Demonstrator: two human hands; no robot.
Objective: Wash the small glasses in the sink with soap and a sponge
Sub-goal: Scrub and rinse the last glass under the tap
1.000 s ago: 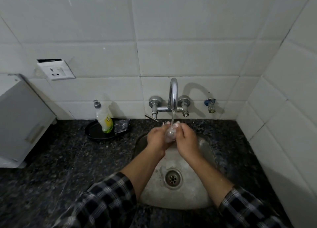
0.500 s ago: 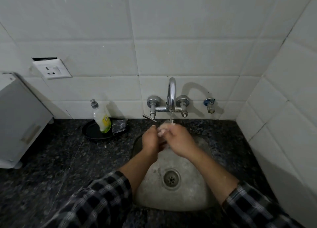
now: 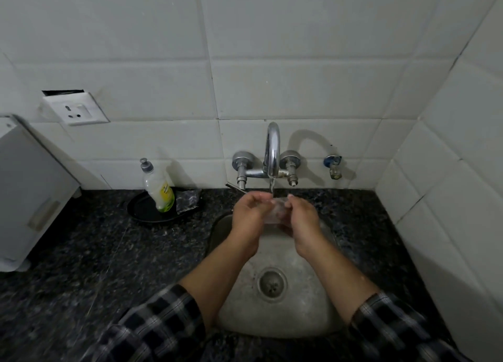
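Filling the back and right side of the view was a white tiled wall (image 3: 272,35). Below it ran a dark speckled countertop (image 3: 81,266), with a steel sink (image 3: 299,312) set into it at centre right. A grey box (image 3: 30,187) stood at the far left edge, against the wall. Two forearms in checked sleeves (image 3: 152,326) reached in from the bottom over the sink bowl.

A chrome tap (image 3: 273,149) was mounted on the wall above the sink's far rim, and a thin stream of water (image 3: 271,187) ran from its spout. A black dish (image 3: 141,212) sat on the countertop left of the sink. A soap bottle (image 3: 159,190) with a yellow-green label stood in it, and a dark sponge (image 3: 187,200) sat just beside the bottle on its right.

The left hand (image 3: 249,217) and right hand (image 3: 302,217) met under the spout, over the far end of the sink. Both had their fingers curled round the small glass (image 3: 275,212). The glass was held between them, right under the stream. It was clear and blurred, so its tilt was hard to tell.

A white socket (image 3: 74,111) sat on the wall at upper left. The drain (image 3: 272,282) lay in the sink floor between the forearms. A small valve (image 3: 333,167) stuck out of the wall right of the tap.
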